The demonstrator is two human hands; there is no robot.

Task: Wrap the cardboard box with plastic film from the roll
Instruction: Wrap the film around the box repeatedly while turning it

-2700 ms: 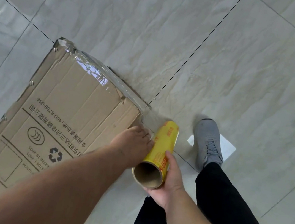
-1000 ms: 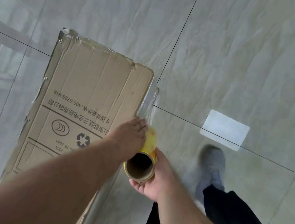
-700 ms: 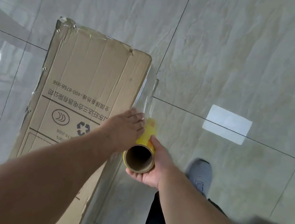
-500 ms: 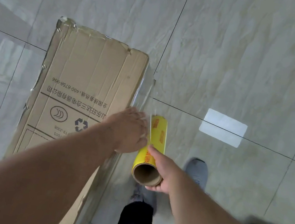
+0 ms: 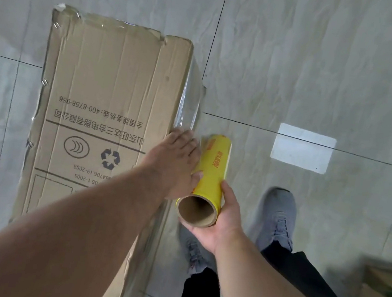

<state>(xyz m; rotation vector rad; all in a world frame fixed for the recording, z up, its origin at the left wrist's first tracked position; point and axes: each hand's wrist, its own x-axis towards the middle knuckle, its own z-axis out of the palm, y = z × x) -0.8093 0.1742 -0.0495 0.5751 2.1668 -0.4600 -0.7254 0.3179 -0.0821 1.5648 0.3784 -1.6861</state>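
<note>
A long brown cardboard box (image 5: pixel 104 82) with black print stands on the tiled floor, left of centre. Clear plastic film (image 5: pixel 191 98) clings to its right side and far top edge. My left hand (image 5: pixel 176 160) lies flat, palm down, on the box's right edge, fingers spread over the film. Right beside it, my right hand (image 5: pixel 220 220) grips the near end of a yellow film roll (image 5: pixel 212 167) with a brown cardboard core. The roll points away from me, close against the box's right side.
Grey glossy floor tiles surround the box. A white sheet (image 5: pixel 303 151) lies on the floor to the right. My grey shoes (image 5: pixel 278 215) and black trousers stand just right of the box. Another cardboard box (image 5: pixel 384 295) shows at the lower right corner.
I have stepped around the box's corner, so it now runs lengthwise away from me. The roll and both hands stayed at the box's right edge; film now runs along that side.
</note>
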